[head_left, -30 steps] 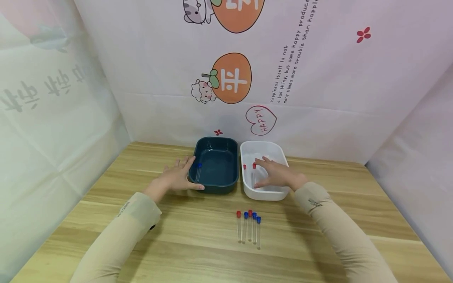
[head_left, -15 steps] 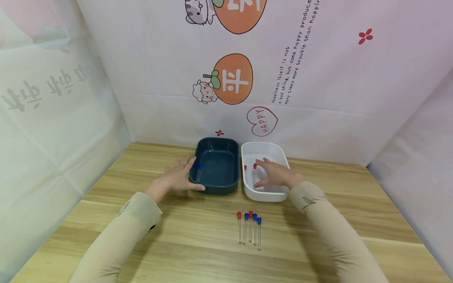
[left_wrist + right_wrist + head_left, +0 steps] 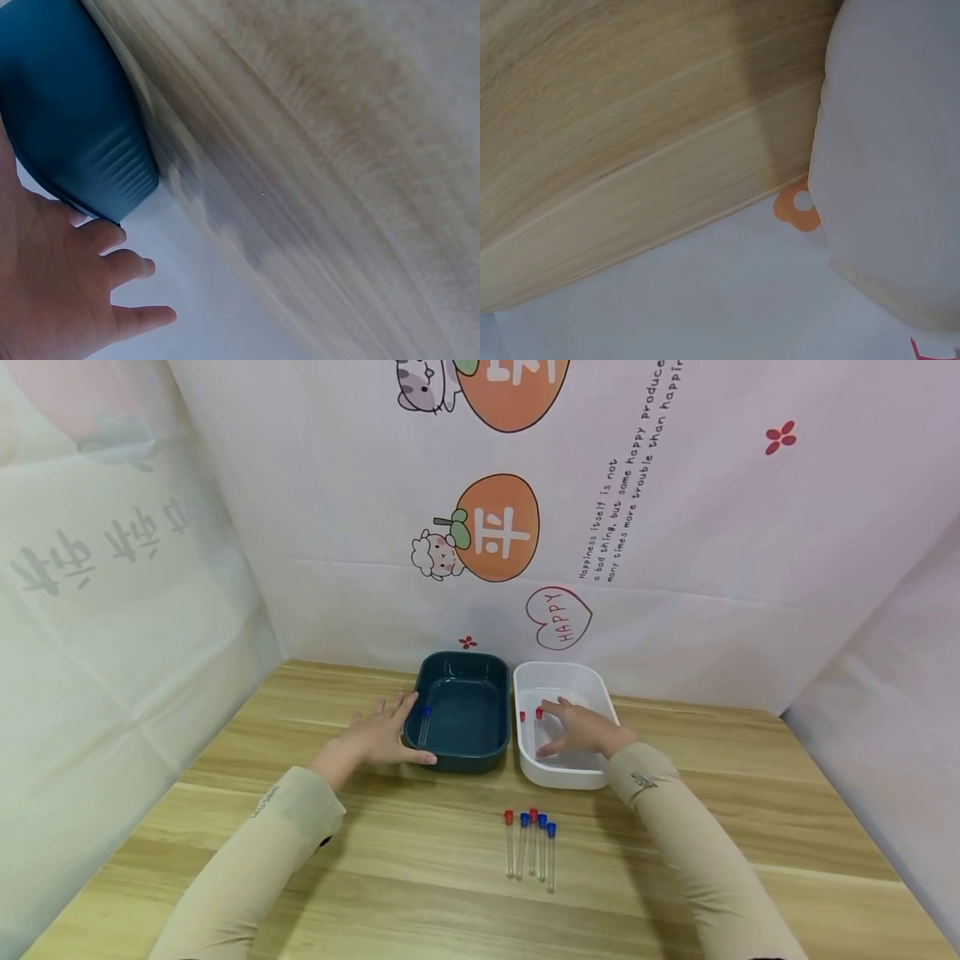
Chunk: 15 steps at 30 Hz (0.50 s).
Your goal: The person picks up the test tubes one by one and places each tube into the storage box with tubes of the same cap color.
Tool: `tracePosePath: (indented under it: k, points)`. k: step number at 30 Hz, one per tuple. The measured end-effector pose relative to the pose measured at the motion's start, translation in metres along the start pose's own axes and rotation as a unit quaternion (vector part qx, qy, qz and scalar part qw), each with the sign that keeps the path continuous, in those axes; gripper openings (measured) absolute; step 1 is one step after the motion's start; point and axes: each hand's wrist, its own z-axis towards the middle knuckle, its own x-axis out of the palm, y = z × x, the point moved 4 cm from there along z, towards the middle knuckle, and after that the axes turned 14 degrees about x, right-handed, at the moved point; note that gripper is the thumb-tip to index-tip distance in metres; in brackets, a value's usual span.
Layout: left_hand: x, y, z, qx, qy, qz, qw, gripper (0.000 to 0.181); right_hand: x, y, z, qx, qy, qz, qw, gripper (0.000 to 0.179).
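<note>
In the head view my left hand (image 3: 378,737) is at the left side of a dark teal tray (image 3: 497,747), fingers spread along the rim and thumb at its front corner. The left wrist view shows the same hand (image 3: 56,281), fingers extended, beside the teal tray (image 3: 75,97). A blue-capped test tube (image 3: 426,723) lies inside. My right hand (image 3: 585,729) reaches into a white tray (image 3: 562,779), thumb and fingers apart. Its fingertips are right by a red-capped test tube (image 3: 538,727); another red cap (image 3: 522,717) shows to the left.
Several test tubes with red and blue caps (image 3: 551,831) lie side by side on the wooden table (image 3: 405,877), in front of the trays. A printed cloth (image 3: 337,527) rises behind. A pale shape (image 3: 900,150) fills the right side of the right wrist view.
The head view shifts slightly, carrying the scene a little to the right. Both hands keep nearly the same places at the trays; my right forearm swings slightly leftward.
</note>
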Motion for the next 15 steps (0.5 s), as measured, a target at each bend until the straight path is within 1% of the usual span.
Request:
tracePosePath:
  k: [4,11,15]
  points:
    - [-0.002,-0.001,-0.002,0.000,-0.002,-0.003,1.0000,0.129,0.002,0.003,0.004,-0.007,-0.001,-0.001,1.0000,0.100]
    - [0.001,0.002,0.001,-0.002,0.004,-0.001,1.0000,0.131,0.006,0.005,0.011,-0.007,0.025,-0.001,0.9997,0.101]
    - [0.001,0.001,0.001,-0.004,0.005,-0.001,1.0000,0.131,0.006,0.005,0.013,-0.012,0.020,-0.002,0.9997,0.100]
